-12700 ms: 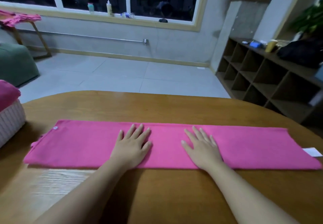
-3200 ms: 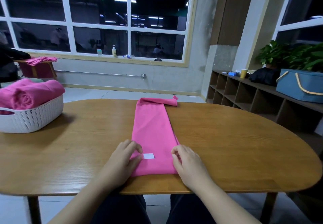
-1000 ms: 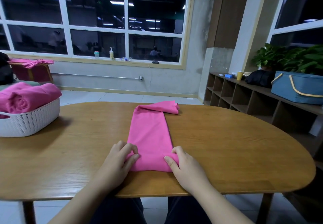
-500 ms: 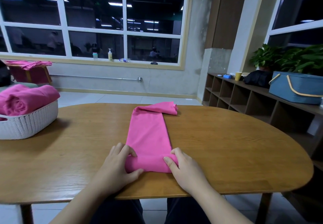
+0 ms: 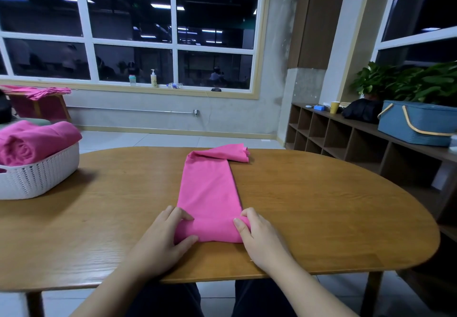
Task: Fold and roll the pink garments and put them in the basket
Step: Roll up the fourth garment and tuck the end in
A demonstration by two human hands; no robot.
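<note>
A person sits at an oval wooden worktop (image 5: 321,205) and looks down at both hands. A pink garment (image 5: 209,193) lies on it, folded into a long narrow strip that runs away from the person. The far end of the strip is bent over to the right. The near end is rolled up into a short, thick roll, close to the front edge of the worktop.

The left hand (image 5: 160,242) holds the left end of this roll. Its fingers curl over the top of the roll and its thumb presses on the near side, so the grip is clamped on the cloth. The right hand (image 5: 259,237) holds the right end in the same way: the fingers bend over the roll and the thumb lies against its side. Both forearms reach over the front edge of the worktop.

At the left end of the worktop stands a white woven basket (image 5: 37,178), well apart from the hands. In it lie rolled pink garments (image 5: 34,141), which rise above the rim.

Behind the worktop there is a large window (image 5: 133,30) with bottles on the sill. On the right, a wooden shelf unit (image 5: 346,141) carries a blue basket (image 5: 415,124) and green plants (image 5: 408,82).
</note>
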